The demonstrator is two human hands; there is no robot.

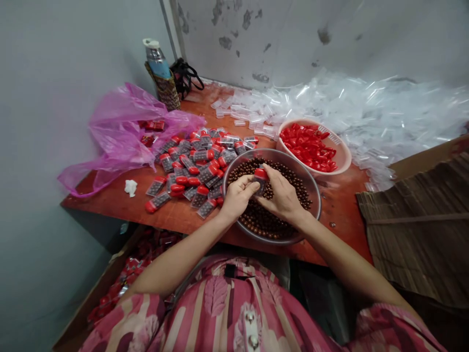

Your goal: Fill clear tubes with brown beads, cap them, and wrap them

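Over a metal bowl [317,210] of brown, bead-like balls [271,222], a small clear plastic container with a red cap [260,173] stands upright between my hands. My left hand [238,194] is closed on its left side, thumb across the front. My right hand [283,193] has its fingertips at the red cap and its thumb low beside the container. Dark balls show through the clear wall. Left of the bowl lies a heap of similar filled, red-capped containers [200,168].
A pink basin [345,159] of red caps [311,146] stands behind the bowl. Clear empty containers [366,112] pile along the wall. A purple plastic bag [120,117], a flask [157,61] and a white scrap [130,187] are at left; corrugated cardboard [417,220] is at right.
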